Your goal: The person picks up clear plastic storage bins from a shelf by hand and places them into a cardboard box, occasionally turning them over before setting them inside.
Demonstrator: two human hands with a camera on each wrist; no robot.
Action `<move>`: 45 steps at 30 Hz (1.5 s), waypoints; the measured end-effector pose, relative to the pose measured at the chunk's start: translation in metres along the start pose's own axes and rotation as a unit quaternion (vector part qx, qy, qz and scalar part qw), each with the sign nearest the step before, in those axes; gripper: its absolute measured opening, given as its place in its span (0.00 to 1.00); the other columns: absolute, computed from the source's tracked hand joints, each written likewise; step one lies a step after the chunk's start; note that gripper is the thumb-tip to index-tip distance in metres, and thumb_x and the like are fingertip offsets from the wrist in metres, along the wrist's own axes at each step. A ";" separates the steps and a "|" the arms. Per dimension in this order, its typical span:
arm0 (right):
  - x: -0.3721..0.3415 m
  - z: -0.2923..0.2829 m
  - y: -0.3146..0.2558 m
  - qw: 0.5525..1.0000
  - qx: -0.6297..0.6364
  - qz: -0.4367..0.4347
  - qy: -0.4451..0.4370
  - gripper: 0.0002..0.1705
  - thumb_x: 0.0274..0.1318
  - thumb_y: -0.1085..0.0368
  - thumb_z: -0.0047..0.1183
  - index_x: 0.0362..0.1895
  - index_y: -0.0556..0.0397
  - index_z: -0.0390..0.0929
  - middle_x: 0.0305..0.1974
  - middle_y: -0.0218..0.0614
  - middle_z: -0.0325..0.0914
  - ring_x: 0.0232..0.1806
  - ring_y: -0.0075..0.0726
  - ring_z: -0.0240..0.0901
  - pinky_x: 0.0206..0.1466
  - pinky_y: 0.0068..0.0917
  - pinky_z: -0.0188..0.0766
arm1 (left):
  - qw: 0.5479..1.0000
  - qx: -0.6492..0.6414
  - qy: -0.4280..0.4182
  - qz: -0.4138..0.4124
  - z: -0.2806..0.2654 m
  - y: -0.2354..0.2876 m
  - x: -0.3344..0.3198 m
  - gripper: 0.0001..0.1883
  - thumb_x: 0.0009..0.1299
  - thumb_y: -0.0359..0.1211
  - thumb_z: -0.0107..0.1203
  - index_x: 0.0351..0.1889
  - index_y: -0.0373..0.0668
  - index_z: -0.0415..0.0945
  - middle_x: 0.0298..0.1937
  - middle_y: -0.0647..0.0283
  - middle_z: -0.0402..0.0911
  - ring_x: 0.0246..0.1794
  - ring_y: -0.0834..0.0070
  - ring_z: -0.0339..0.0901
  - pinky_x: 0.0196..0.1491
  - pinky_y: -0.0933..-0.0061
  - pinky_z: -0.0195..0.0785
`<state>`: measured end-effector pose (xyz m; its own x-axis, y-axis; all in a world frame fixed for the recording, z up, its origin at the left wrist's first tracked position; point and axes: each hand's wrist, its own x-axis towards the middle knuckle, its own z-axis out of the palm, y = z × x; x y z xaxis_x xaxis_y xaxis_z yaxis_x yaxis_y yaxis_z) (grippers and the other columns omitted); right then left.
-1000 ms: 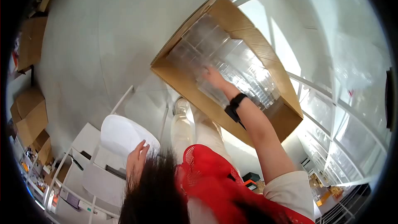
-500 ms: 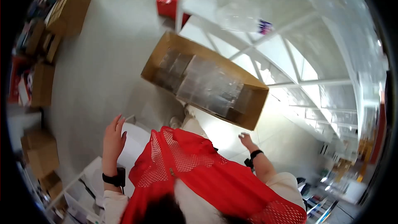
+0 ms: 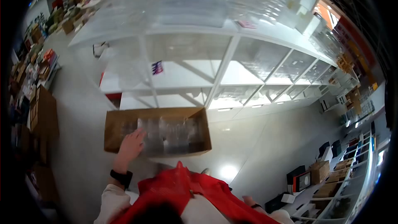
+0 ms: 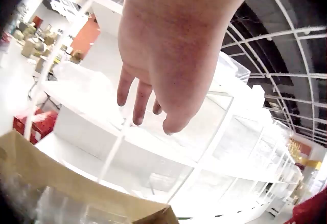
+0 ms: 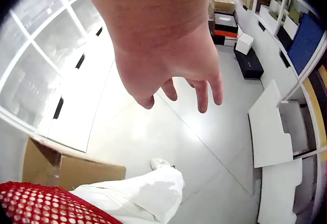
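A long open cardboard box (image 3: pixel 155 110) holds clear plastic containers (image 3: pixel 174 130) and stands on the floor in front of white shelving. My left hand (image 3: pixel 132 145) is above the box's left part in the head view, fingers extended and holding nothing; in the left wrist view the left hand (image 4: pixel 168 60) hangs with its fingers loosely spread, the box (image 4: pixel 102 185) below it. Low at the right of my body is my right hand (image 3: pixel 249 201). The right wrist view shows the right hand (image 5: pixel 168 65) empty over the floor, its fingers loosely extended, with the box (image 5: pixel 92 173) at lower left.
White shelving (image 3: pixel 186 85) with clear plastic items runs behind the box. Cardboard boxes (image 3: pixel 43 112) stand at the left. Along the right are another shelf unit (image 3: pixel 346 174), a brown box (image 3: pixel 319 171) and a black box (image 5: pixel 249 63). A white shoe (image 5: pixel 161 163) is on the floor.
The right hand has left the box and moved to my right side. My left hand has come over the box. The head view has turned and lifted towards the shelving.
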<state>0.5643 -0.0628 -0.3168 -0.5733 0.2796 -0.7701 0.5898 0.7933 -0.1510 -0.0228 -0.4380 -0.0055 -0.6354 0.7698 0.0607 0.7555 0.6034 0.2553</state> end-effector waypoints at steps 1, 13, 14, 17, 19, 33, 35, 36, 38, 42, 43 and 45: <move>-0.013 0.002 0.021 0.999 0.050 0.017 0.003 0.18 0.51 0.55 0.51 0.44 0.50 0.72 0.40 0.35 0.76 0.35 0.41 0.75 0.33 0.40 0.73 | 1.000 -0.005 0.010 0.026 0.008 0.021 0.022 0.23 0.59 0.32 0.53 0.54 0.45 0.65 0.60 0.61 0.62 0.53 0.60 0.67 0.54 0.61 0.61; -0.015 -0.209 0.164 0.866 0.257 0.194 0.383 0.22 0.53 0.58 0.50 0.51 0.56 0.70 0.55 0.54 0.61 0.52 0.58 0.64 0.52 0.42 0.66 | 0.957 0.130 0.186 0.181 -0.055 0.189 0.230 0.28 0.56 0.33 0.56 0.56 0.44 0.64 0.64 0.61 0.58 0.63 0.62 0.56 0.64 0.58 0.48; 0.000 -0.229 0.158 0.855 0.229 0.150 0.439 0.22 0.54 0.59 0.50 0.51 0.56 0.69 0.56 0.55 0.59 0.49 0.60 0.66 0.50 0.42 0.69 | 0.946 0.156 0.233 0.165 -0.065 0.187 0.245 0.29 0.55 0.33 0.56 0.57 0.44 0.63 0.64 0.60 0.58 0.63 0.61 0.55 0.64 0.58 0.48; 0.016 -0.318 0.103 0.835 0.332 0.033 0.438 0.24 0.54 0.58 0.50 0.52 0.57 0.68 0.60 0.53 0.55 0.44 0.54 0.72 0.47 0.37 0.71 | 0.904 0.152 0.380 0.123 -0.107 0.179 0.296 0.33 0.54 0.33 0.58 0.59 0.44 0.61 0.64 0.59 0.56 0.64 0.59 0.53 0.65 0.56 0.46; 0.030 -0.362 0.079 0.853 0.347 -0.013 0.391 0.25 0.54 0.57 0.50 0.54 0.56 0.66 0.62 0.53 0.51 0.44 0.51 0.72 0.48 0.37 0.71 | 0.881 0.161 0.429 0.119 -0.138 0.180 0.327 0.35 0.53 0.33 0.59 0.60 0.42 0.59 0.66 0.55 0.53 0.65 0.54 0.51 0.65 0.54 0.44; 0.122 -0.535 0.116 0.870 0.272 -0.104 0.397 0.25 0.51 0.61 0.56 0.52 0.55 0.67 0.57 0.50 0.57 0.41 0.45 0.74 0.44 0.33 0.73 | 0.905 0.172 0.367 0.126 -0.238 0.226 0.466 0.34 0.56 0.42 0.59 0.60 0.45 0.61 0.58 0.54 0.65 0.59 0.59 0.62 0.59 0.62 0.56; 0.121 -0.599 0.092 0.845 0.220 -0.188 0.449 0.25 0.52 0.61 0.55 0.53 0.54 0.66 0.59 0.50 0.55 0.45 0.45 0.72 0.47 0.34 0.71 | 0.861 0.237 0.408 0.188 -0.252 0.258 0.501 0.34 0.57 0.43 0.59 0.61 0.46 0.60 0.59 0.54 0.65 0.59 0.58 0.62 0.60 0.61 0.56; 0.111 -0.634 0.072 0.829 0.177 -0.232 0.477 0.25 0.53 0.61 0.53 0.54 0.55 0.65 0.61 0.51 0.53 0.48 0.45 0.70 0.48 0.35 0.69 | 0.848 0.271 0.413 0.191 -0.258 0.268 0.518 0.35 0.56 0.44 0.59 0.61 0.47 0.60 0.60 0.54 0.64 0.60 0.58 0.62 0.60 0.60 0.56; 0.067 -0.697 0.016 0.817 0.284 -0.288 0.412 0.24 0.54 0.61 0.51 0.55 0.55 0.65 0.62 0.49 0.52 0.52 0.46 0.67 0.50 0.35 0.67 | 0.872 0.262 0.379 0.168 -0.263 0.261 0.561 0.35 0.55 0.45 0.60 0.60 0.46 0.61 0.58 0.55 0.66 0.58 0.59 0.64 0.59 0.61 0.57; 0.056 -0.763 -0.022 0.794 0.368 -0.419 0.241 0.29 0.58 0.58 0.48 0.61 0.54 0.57 0.62 0.44 0.55 0.56 0.41 0.64 0.55 0.33 0.64 | 0.923 0.179 0.311 0.136 -0.264 0.273 0.581 0.35 0.51 0.46 0.63 0.56 0.46 0.66 0.54 0.58 0.71 0.54 0.61 0.68 0.54 0.61 0.62; 0.054 -0.780 -0.030 0.780 0.392 -0.452 0.184 0.30 0.59 0.56 0.47 0.62 0.55 0.56 0.62 0.43 0.56 0.57 0.40 0.63 0.56 0.33 0.63 | 0.910 0.185 0.340 0.150 -0.261 0.274 0.584 0.34 0.50 0.45 0.63 0.55 0.46 0.67 0.53 0.59 0.71 0.52 0.61 0.69 0.53 0.61 0.62; 0.049 -0.818 -0.053 0.715 0.461 -0.514 0.105 0.33 0.61 0.51 0.42 0.63 0.57 0.53 0.62 0.44 0.58 0.60 0.39 0.60 0.58 0.35 0.60 | 0.882 0.195 0.390 0.177 -0.251 0.272 0.585 0.33 0.49 0.45 0.64 0.53 0.46 0.69 0.50 0.60 0.73 0.49 0.62 0.70 0.50 0.62 0.64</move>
<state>0.0398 0.3516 0.1600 -0.9896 -0.0428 0.1373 -0.1361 -0.0295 -0.9903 -0.2296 0.1243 0.3412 -0.1497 0.6388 0.7546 0.8300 0.4960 -0.2553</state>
